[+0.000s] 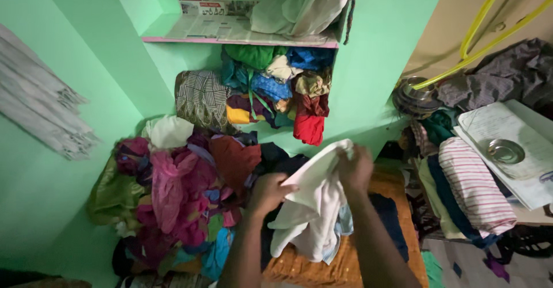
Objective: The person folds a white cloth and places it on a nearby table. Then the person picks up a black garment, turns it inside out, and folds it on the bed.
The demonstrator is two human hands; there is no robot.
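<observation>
Both my hands grip a white cloth garment (314, 207) in front of me. My left hand (269, 191) clutches its lower left side, and my right hand (355, 167) pinches its upper edge, so the fabric hangs bunched between them. Under it lies an orange-brown patterned cloth (345, 259) with dark garments on top. A big heap of mixed clothes (178, 196), mostly pink, maroon and green, sits to the left of my hands.
A green wall niche holds crammed clothes (271, 89) under a pink-edged shelf (230, 39) lined with newspaper. At right are a striped folded cloth (475, 184), papers with a steel plate (505, 150), stacked steel vessels (416, 97) and yellow pipes (484, 17).
</observation>
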